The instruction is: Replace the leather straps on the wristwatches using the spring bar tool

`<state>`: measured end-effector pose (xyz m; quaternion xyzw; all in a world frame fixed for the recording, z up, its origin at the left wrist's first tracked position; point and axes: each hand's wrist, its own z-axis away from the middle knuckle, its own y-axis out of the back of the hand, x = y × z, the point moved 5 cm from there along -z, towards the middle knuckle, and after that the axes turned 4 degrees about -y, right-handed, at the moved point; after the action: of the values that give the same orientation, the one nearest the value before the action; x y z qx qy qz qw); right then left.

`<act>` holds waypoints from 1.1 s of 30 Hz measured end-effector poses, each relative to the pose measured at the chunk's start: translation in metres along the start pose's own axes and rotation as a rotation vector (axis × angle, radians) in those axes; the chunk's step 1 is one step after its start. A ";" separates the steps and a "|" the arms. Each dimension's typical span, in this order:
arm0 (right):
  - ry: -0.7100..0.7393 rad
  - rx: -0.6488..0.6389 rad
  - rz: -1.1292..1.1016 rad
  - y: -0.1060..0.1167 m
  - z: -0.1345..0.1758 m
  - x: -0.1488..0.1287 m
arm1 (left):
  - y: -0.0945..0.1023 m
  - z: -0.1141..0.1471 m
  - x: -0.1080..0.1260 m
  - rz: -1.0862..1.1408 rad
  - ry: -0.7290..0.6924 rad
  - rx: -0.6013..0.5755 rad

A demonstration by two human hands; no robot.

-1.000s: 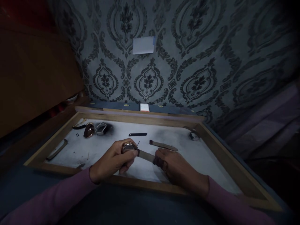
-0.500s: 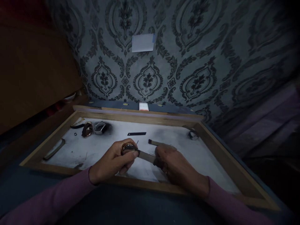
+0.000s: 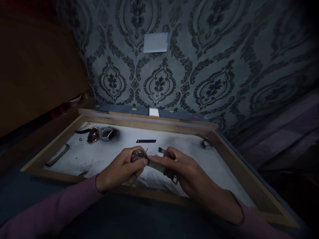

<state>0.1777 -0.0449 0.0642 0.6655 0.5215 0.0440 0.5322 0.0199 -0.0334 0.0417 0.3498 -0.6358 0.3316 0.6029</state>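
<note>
Over the near half of a wooden tray (image 3: 149,124), just inside its front edge, a watch (image 3: 138,154) sits in the left hand (image 3: 121,170). That hand's thumb and fingers are closed around the case. From the case a strap (image 3: 156,165) slants toward the right, ending in a metal buckle (image 3: 175,180) beside the right hand (image 3: 190,174). The right hand has one finger stretched along the strap to where it meets the case; the others are bent, and I cannot tell whether they grip it.

Just past the right hand's fingers, a thin tool (image 3: 155,154) and the dark end of a loose strap piece (image 3: 161,150) show on the white floor. Beyond the hands lies a black blade (image 3: 146,141), with open white floor between it and the far wall.

A brown-strapped watch (image 3: 93,134) and a pale watch (image 3: 107,133) stand near the far left corner, and a curved strap (image 3: 57,155) lies along the left wall. Another watch (image 3: 206,143) is at the far right corner; from there a broad white stretch runs toward the near right edge, giving the right hand room sideways.
</note>
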 end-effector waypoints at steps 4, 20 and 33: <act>0.018 -0.018 0.078 -0.003 0.000 0.003 | 0.002 -0.001 -0.002 0.001 0.008 0.004; 0.012 0.000 0.258 -0.005 0.005 0.012 | 0.000 -0.006 -0.013 0.047 0.024 -0.014; -0.666 0.156 -0.940 -0.009 0.001 0.058 | 0.002 -0.020 -0.007 0.057 0.057 -0.043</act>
<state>0.1991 -0.0037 0.0281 0.3777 0.5671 -0.4471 0.5795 0.0291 -0.0147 0.0358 0.3090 -0.6351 0.3445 0.6185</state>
